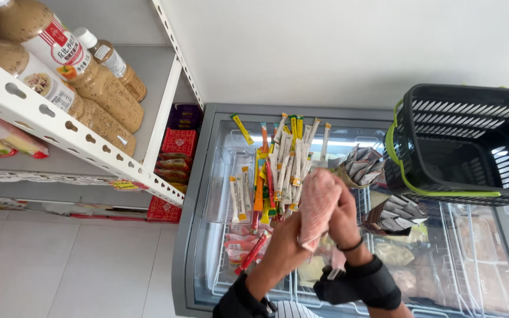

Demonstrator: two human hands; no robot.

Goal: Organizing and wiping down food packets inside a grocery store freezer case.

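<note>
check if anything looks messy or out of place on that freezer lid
Yes: long stick packets lie fanned in a loose pile on the freezer's glass lid, some askew. A black basket also sits on the lid.

Left hand and right hand overlap; fingers of both mostly hidden behind the pinkish packet held between them, grip unclear. Forearms cut off at the bottom edge. Stick packets just beyond the hands: lower ends hidden. Basket to the right: cut by the frame edge. Goods under the freezer lid blurred.
</note>
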